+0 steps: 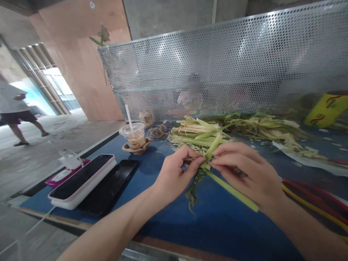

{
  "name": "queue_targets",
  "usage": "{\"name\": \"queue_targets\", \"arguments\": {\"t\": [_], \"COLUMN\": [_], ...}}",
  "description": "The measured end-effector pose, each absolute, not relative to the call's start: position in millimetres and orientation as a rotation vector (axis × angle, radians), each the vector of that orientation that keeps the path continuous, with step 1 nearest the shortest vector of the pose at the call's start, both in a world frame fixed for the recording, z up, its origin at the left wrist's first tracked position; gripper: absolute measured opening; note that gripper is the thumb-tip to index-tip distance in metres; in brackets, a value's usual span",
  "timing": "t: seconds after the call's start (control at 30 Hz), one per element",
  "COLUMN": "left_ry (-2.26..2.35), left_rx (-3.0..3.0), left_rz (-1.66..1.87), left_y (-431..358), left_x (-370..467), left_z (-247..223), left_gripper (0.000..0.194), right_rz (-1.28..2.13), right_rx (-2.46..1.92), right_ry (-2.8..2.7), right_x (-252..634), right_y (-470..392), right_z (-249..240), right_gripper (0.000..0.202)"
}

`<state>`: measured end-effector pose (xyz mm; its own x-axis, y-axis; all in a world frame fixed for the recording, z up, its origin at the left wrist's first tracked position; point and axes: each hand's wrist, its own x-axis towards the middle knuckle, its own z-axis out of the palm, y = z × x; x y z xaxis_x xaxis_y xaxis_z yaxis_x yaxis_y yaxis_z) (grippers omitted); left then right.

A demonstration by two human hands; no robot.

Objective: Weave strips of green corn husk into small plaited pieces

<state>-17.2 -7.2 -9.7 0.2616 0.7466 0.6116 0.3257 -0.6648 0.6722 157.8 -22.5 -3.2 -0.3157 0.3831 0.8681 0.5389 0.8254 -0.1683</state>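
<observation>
Over the blue table [174, 224], both hands meet at a green plant bundle [212, 148] with a long pale stalk [233, 192] and withered leaves [192, 197] hanging down. My left hand [176, 172] pinches the bundle's joint, thumb against forefinger, perhaps with a thin strand between them. My right hand [244, 170] has its thumb and fingers pressed together at the same joint from the right. The exact strand or tie at the fingertips is too small to make out. Just behind lies a pile of cut stalks [197, 132].
A plastic cup with straw [134, 136], twine [159, 132] and a jar [146, 119] stand behind left. Phones [84, 177] lie left. Dry leaves [261, 127], a yellow roll [327, 108] and red-yellow handles [315, 199] lie right. A perforated screen [217, 69] rises behind; a person [16, 108] is far left.
</observation>
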Motion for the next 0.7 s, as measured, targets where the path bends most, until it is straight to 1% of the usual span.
{"name": "queue_targets", "arguments": {"t": [0.1, 0.23, 0.37, 0.53, 0.63, 0.7], "left_ry": [0.967, 0.926, 0.863, 0.633, 0.490, 0.508], "left_rx": [2.100, 2.104, 2.209, 2.505, 2.532, 2.476], "left_rz": [1.362, 1.409, 1.501, 1.693, 1.679, 1.627], "left_y": [-7.5, -8.2, -10.2, -11.8, -13.3, -14.0], "left_x": [-15.8, -14.9, -16.1, -20.3, -21.3, -20.5], "left_z": [-11.3, -14.1, -12.8, -6.0, -3.8, -4.7], "left_gripper": [0.009, 0.006, 0.004, 0.008, 0.011, 0.012], "right_rz": [0.080, 0.498, 0.821, 0.947, 1.074, 1.144], "right_rx": [-0.688, -0.717, -0.781, -0.826, -0.799, -0.787], "right_ry": [-1.933, -1.761, -1.670, -1.678, -1.661, -1.630], "right_x": [156.1, 153.8, 153.3, 153.5, 153.5, 153.8], "right_y": [-20.5, -14.7, -13.7, -15.3, -15.0, -15.1], "right_z": [-5.5, -10.7, -7.1, -0.8, -0.1, 1.2], "right_gripper": [0.010, 0.005, 0.011, 0.019, 0.033, 0.042]}}
